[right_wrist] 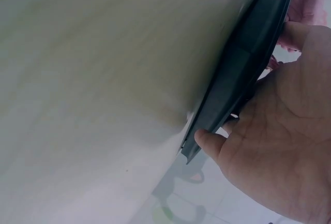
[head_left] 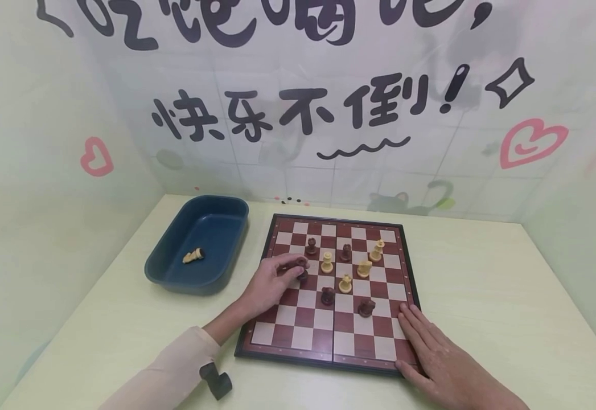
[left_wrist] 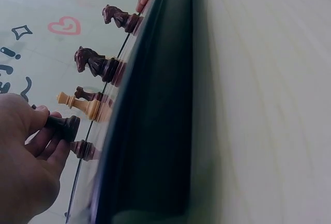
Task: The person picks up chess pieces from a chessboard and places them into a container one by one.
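Over the chessboard (head_left: 303, 337), your left hand (head_left: 269, 285) pinches a dark piece (left_wrist: 64, 125), probably mid-placement; your right hand (head_left: 433, 350) rests straight-fingered on the board's edge. Likely next: steady, upright lowering.

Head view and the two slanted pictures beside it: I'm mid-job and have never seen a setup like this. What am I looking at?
There is no machine here, just a person's two bare hands. The head picture comes from a camera worn on the head, looking forward and down. The slanted ones come from a camera on each wrist, so the board's edge runs steeply across them.

On the table lie a chessboard with light and dark pieces, and a blue tray holding a light chess piece on its side. The left hand pinches a dark chess piece; the right hand rests on the board's edge.
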### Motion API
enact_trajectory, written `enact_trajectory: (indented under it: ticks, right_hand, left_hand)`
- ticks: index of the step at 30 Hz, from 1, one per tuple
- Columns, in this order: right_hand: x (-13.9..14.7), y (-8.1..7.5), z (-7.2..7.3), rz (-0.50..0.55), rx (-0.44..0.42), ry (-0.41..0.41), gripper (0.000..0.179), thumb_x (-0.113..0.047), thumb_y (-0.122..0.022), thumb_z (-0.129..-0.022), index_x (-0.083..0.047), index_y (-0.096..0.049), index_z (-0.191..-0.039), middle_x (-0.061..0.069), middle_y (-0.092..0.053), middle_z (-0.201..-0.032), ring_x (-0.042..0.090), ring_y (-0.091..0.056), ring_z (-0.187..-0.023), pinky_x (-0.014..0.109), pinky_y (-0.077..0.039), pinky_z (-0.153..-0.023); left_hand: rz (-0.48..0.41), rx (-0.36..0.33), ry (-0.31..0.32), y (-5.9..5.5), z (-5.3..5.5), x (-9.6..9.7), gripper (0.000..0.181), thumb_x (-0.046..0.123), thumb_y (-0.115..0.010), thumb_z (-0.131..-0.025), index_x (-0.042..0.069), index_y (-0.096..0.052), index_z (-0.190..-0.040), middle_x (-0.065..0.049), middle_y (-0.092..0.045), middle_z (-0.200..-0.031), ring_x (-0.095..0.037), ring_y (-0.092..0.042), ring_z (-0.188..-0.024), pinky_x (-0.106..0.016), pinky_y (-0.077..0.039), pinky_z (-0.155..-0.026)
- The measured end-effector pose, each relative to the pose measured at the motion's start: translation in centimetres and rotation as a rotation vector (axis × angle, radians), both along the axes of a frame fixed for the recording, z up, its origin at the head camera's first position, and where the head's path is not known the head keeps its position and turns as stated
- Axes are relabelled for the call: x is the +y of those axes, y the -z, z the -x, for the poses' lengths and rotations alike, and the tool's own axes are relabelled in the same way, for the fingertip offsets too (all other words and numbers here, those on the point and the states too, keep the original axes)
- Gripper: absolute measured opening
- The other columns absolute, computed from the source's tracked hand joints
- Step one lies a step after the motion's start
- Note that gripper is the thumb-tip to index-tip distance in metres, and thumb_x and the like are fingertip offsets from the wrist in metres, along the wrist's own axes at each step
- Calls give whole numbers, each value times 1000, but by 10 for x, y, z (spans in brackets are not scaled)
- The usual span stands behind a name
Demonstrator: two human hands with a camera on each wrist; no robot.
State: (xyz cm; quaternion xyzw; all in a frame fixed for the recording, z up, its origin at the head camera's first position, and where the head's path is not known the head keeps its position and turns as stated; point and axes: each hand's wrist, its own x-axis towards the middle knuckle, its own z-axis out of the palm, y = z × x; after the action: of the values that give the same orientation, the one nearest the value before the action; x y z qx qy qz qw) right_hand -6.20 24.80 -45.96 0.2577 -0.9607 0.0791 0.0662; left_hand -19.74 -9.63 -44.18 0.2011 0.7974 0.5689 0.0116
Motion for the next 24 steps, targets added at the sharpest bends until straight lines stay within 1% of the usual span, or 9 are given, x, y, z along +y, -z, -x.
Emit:
enact_trajectory:
  ticks: [4,9,13,16,20,24]
  right_hand:
    - [0,1,0,2,-15,10,80,-53,-59,-100,-1,-36,-156,11,-31,-163,25,-26,-148,8,2,-111]
    - [1,2,1,-1,12,-3,80,-52,-60,-99,0,-37,-155,12,-32,-162,24,-26,-148,9,1,-112]
    - [1,2,0,-7,21,-7,80,-52,-60,-99,-1,-36,-155,12,-32,-162,22,-24,-149,9,1,-112]
    - [1,1,0,-6,9,-1,79,-52,-60,-99,-1,-37,-155,12,-32,-162,24,-26,-148,9,2,-112]
    - [0,-1,0,-11,-30,17,79,-53,-58,-100,-1,-36,-156,11,-30,-163,26,-27,-148,8,3,-111]
    - [-1,-1,0,-11,-49,25,80,-54,-56,-100,-1,-36,-156,11,-30,-163,26,-27,-148,8,4,-110]
  left_hand:
    - [-12,-22,-10,0,0,-3,26,6,-67,-99,-3,-69,-124,-7,-72,-114,-19,-67,-109,-31,-54,-93]
    - [-53,-60,-20,1,1,-7,27,3,-66,-99,-4,-68,-124,-11,-71,-115,-22,-68,-108,-29,-55,-91]
    - [-81,-75,-32,0,1,-9,26,0,-66,-98,-5,-68,-124,-13,-71,-115,-24,-69,-107,-28,-56,-89]
    - [-90,-78,-40,-1,1,-12,27,-1,-66,-98,-6,-67,-124,-14,-71,-114,-25,-68,-107,-28,-55,-89]
    - [-98,-94,-48,-2,3,-17,28,-1,-66,-98,-7,-66,-125,-16,-71,-115,-27,-68,-109,-28,-55,-90]
    - [-83,-94,-72,-4,4,-23,27,0,-65,-98,-7,-66,-125,-16,-70,-116,-27,-67,-109,-27,-54,-92]
